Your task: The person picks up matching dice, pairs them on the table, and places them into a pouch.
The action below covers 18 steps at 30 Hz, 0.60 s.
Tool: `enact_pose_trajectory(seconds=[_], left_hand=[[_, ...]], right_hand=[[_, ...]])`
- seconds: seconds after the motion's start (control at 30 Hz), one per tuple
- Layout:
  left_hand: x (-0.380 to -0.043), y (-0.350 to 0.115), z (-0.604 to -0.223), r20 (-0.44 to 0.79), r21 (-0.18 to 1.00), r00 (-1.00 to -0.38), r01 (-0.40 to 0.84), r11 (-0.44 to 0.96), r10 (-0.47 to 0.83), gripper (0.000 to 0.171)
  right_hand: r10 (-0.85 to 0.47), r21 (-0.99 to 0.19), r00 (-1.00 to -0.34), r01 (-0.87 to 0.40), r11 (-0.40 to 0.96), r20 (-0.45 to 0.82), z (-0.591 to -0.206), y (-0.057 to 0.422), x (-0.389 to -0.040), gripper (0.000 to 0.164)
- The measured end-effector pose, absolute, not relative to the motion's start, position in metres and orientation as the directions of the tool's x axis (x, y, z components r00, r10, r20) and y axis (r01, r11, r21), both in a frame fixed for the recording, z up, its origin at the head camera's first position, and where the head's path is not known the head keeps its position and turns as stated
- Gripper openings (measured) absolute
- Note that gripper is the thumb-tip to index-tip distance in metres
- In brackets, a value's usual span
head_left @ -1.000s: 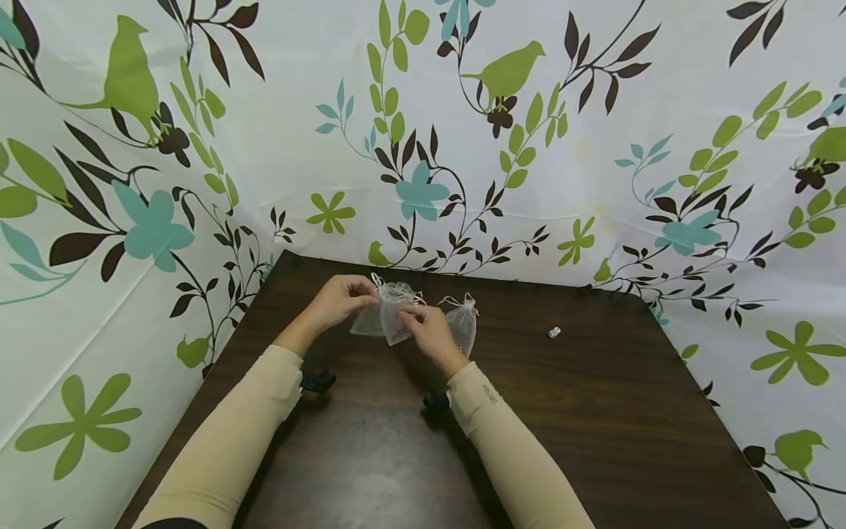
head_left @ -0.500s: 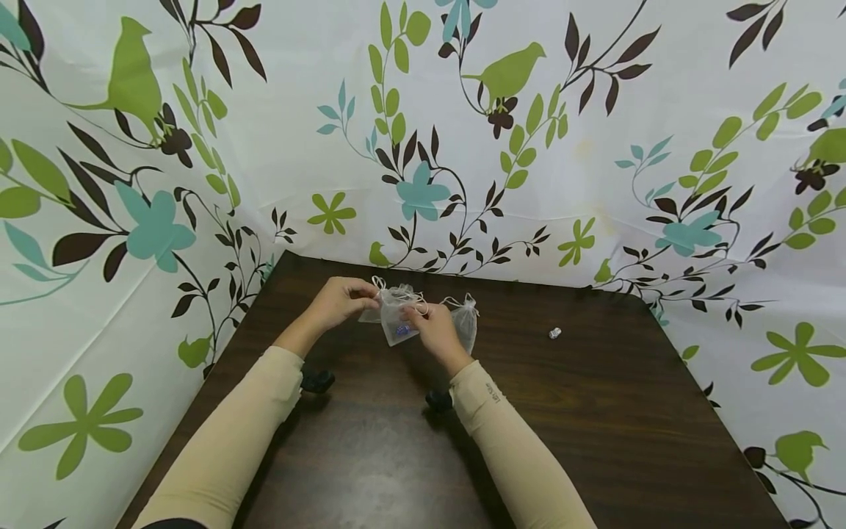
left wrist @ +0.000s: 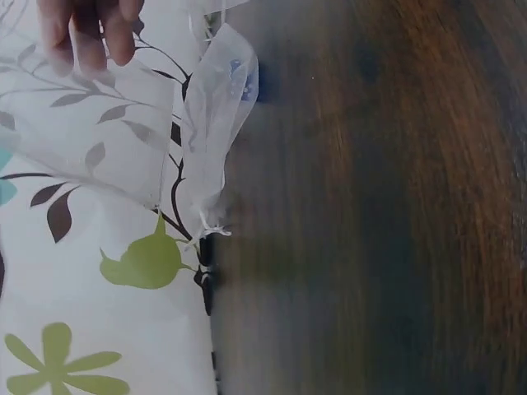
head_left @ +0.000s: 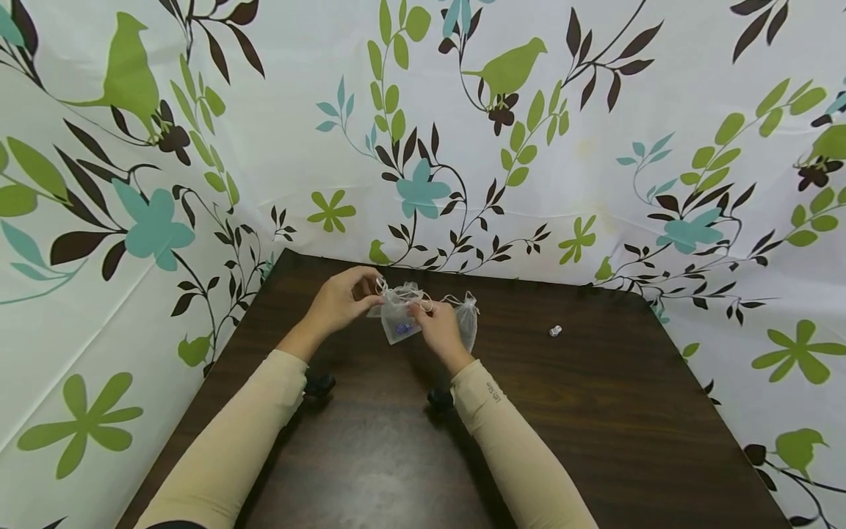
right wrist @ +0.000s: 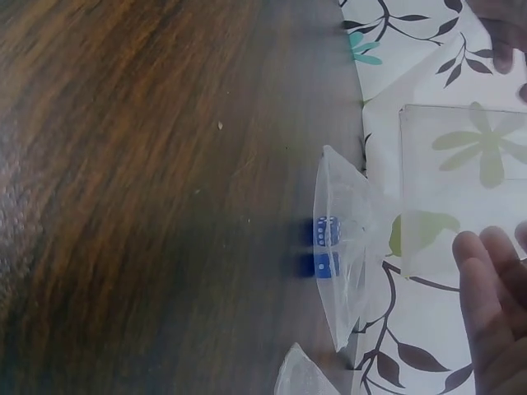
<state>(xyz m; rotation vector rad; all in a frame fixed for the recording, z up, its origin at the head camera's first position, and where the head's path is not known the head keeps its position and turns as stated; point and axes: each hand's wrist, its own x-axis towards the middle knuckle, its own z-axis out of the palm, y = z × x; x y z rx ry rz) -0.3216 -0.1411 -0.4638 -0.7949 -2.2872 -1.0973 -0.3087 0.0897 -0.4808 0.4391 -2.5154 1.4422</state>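
A small sheer white drawstring bag (right wrist: 436, 148) hangs between both hands, clear of the table and with nothing visible inside. Its top left side, by the looped cord, is pinched by my left hand (head_left: 340, 300). My right hand (head_left: 438, 327) pinches the opposite top side between thumb and fingers. Close to it, a second sheer bag (right wrist: 350, 197) rests on the table with blue dice (right wrist: 327, 247) inside. In the head view the two bags overlap, so their outlines are hard to separate. Another sheer bag (head_left: 468, 322) lies just right of my right hand.
A small shiny whitish item (head_left: 555, 331), too small to identify, lies on the dark wooden table (head_left: 595, 411). Behind the table hangs a white curtain (head_left: 284, 162) printed with birds and leaves. Black wrist devices (head_left: 320, 386) sit under both wrists.
My left hand has risen slightly, its index finger lifting beside the cord. My right hand has shifted a little to the right. The blue dice show more plainly now, and less sheer fabric shows at left.
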Motion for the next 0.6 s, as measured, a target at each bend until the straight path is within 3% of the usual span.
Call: enact_pose_trajectory(seconds=[0.17, 0.4, 0.6], left_hand=[[-0.317, -0.137, -0.458, 0.738, 0.380, -0.591, 0.764, 0.522, 0.326, 0.056], [-0.315, -0.134, -0.453, 0.766, 0.194, -0.461, 0.829, 0.524, 0.447, 0.055], [-0.313, -0.131, -0.450, 0.737, 0.118, -0.417, 0.855, 0.506, 0.533, 0.053]], right_hand=[[-0.147, -0.797, -0.937, -0.346, 0.495, 0.315, -0.480, 0.089, -0.309, 0.020], [-0.154, -0.795, -0.937, -0.347, 0.498, 0.313, -0.482, 0.089, -0.309, 0.019], [-0.169, -0.785, -0.927, -0.374, 0.493, 0.336, -0.486, 0.090, -0.310, 0.020]])
